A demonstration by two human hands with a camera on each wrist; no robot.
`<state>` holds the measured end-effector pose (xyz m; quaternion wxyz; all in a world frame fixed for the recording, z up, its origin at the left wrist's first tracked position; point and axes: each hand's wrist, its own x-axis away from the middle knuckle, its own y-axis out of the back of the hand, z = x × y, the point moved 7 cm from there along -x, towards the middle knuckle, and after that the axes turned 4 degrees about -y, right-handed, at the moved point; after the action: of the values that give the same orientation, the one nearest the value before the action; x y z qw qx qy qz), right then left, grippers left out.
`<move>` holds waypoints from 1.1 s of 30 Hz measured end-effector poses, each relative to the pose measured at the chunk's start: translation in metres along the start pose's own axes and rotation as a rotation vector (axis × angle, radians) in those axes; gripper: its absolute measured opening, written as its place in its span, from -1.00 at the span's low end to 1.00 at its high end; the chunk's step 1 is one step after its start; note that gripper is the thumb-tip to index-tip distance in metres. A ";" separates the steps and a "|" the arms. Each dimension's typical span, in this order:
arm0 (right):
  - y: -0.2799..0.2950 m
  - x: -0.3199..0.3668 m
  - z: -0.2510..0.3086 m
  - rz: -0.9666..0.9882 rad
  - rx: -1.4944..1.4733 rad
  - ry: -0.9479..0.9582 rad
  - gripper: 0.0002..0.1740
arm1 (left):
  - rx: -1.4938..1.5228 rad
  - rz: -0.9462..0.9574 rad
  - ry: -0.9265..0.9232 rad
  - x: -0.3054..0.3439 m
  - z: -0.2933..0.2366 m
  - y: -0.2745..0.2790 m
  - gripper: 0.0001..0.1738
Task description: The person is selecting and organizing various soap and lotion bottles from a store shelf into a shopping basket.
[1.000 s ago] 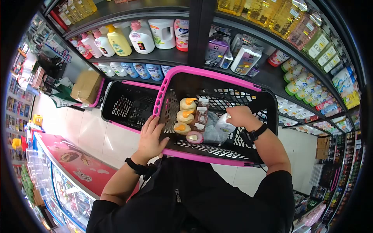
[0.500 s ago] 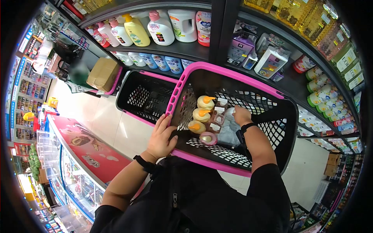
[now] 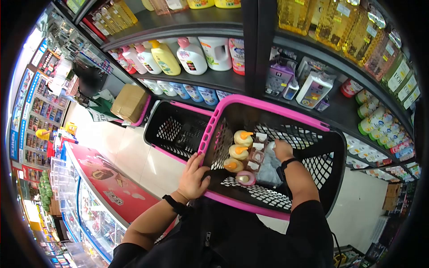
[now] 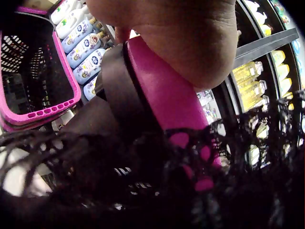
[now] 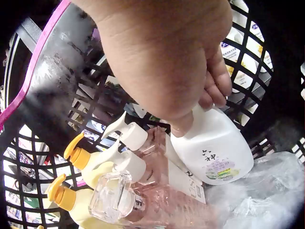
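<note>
My right hand (image 3: 283,151) reaches into a black basket with a pink rim (image 3: 246,206). Its fingers grip the top of a white bottle (image 5: 217,143) bearing a small purple-and-green label, beside pink pump bottles (image 5: 157,181). A crumpled clear plastic bag (image 5: 267,200) lies against the bottle's other side. Several cream bottles with orange pumps (image 3: 239,152) stand in a row along the basket's left part, and a pink-capped bottle (image 3: 245,178) is close to the near wall. My left hand (image 3: 192,179) rests on the basket's pink rim at the near left, fingers extended.
A second black basket (image 3: 176,129) sits on the floor to the left, with a cardboard box (image 3: 130,103) beyond it. Shelves of detergent bottles (image 3: 192,58) rise ahead. At the left is a red-topped freezer (image 3: 109,187).
My right hand has carried the white bottle from over the plastic bag to a place right by the pump bottles. The left hand stays on the rim, while the head view has shifted.
</note>
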<state>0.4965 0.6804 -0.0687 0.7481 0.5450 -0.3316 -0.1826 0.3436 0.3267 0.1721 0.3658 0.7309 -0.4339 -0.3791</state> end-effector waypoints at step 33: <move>0.091 0.100 0.012 0.141 -0.146 0.050 -0.39 | 0.450 -0.224 0.331 -0.110 0.207 0.041 -0.58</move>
<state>0.5515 0.6397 0.0478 0.8050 0.4685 -0.3361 -0.1394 0.1115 0.3697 0.1411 0.2164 0.8887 -0.3582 -0.1872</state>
